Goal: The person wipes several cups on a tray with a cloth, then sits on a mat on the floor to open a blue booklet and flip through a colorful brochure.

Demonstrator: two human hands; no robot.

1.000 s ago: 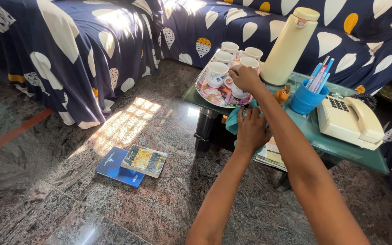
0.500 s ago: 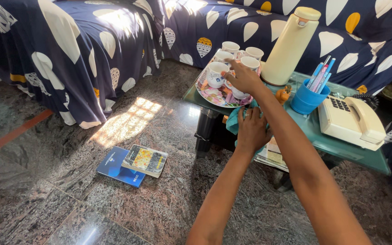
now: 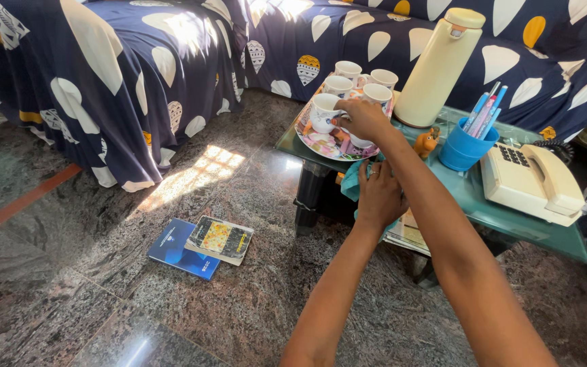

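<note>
The right hand [image 3: 365,119] has dropped from open-fingered onto a cup [image 3: 323,112] handle at the tray's [image 3: 321,144] front; left hand [image 3: 378,194] presses a teal cloth [image 3: 351,182] at the table [image 3: 504,211] edge below.

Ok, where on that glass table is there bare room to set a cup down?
Little room. One bare strip of table runs along the near edge, between the left hand on its cloth and the phone. The tray is packed with cups; flask and pen pot fill the back.

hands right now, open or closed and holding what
Left hand: closed on the teal cloth.
Right hand: fingers curled on a cup on the tray.
</note>
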